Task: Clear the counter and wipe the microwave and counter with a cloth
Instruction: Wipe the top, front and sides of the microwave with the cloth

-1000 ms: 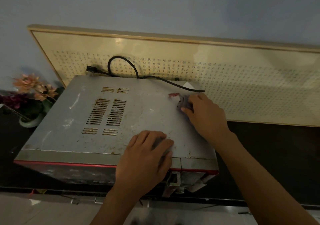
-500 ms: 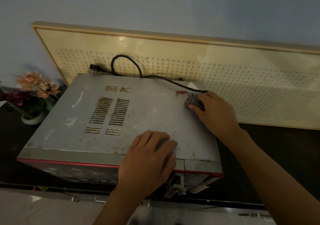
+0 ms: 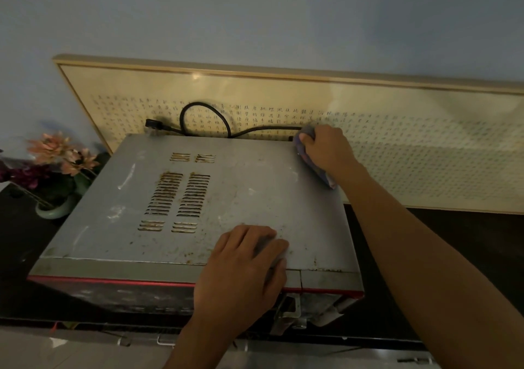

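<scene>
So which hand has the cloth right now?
The right hand: it grips the cloth at the back right corner of the microwave, while the left hand only rests on the top near the front edge.

Dim, bluish light. A glare spot sits on the framed calligraphy panel (image 3: 368,119), so the lamp is perhaps overhead. The dark tabletop (image 3: 467,243) swallows detail. The panel's top edge bows with wide-angle distortion, and the flowers (image 3: 54,153) look soft.

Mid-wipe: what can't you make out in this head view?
Cloth: mostly covered by the right hand.
Under the left hand: hidden by its fingers.
Microwave front: dark, partly behind the left hand.
Cord, right end: behind cloth and hand.
Framed panel text: too small to read.
</scene>
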Action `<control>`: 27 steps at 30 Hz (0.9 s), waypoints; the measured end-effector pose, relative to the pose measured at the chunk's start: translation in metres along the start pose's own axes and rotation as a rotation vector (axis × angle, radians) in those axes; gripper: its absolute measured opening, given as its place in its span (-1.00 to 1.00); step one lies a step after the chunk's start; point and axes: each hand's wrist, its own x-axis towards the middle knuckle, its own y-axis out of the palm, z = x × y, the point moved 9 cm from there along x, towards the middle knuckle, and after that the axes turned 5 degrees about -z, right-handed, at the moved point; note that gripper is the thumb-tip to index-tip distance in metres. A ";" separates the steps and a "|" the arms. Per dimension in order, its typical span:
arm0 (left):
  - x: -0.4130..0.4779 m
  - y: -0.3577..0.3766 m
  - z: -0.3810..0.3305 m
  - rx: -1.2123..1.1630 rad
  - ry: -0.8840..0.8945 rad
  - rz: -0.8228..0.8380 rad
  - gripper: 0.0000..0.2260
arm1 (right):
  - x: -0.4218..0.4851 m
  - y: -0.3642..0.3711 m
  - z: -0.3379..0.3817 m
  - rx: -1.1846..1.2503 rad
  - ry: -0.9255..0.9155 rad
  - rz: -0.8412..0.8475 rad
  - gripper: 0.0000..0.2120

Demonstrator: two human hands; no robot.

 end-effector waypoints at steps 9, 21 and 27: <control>0.002 -0.002 -0.001 0.008 0.012 -0.019 -0.75 | -0.019 -0.002 -0.001 -0.124 -0.259 0.044 -0.73; 0.003 -0.003 -0.002 0.001 0.008 -0.037 -0.78 | -0.058 -0.008 0.026 0.097 -0.173 0.200 -0.71; 0.002 -0.004 -0.002 0.001 0.004 -0.041 -0.77 | -0.058 0.005 0.044 -0.120 -0.288 0.113 -0.71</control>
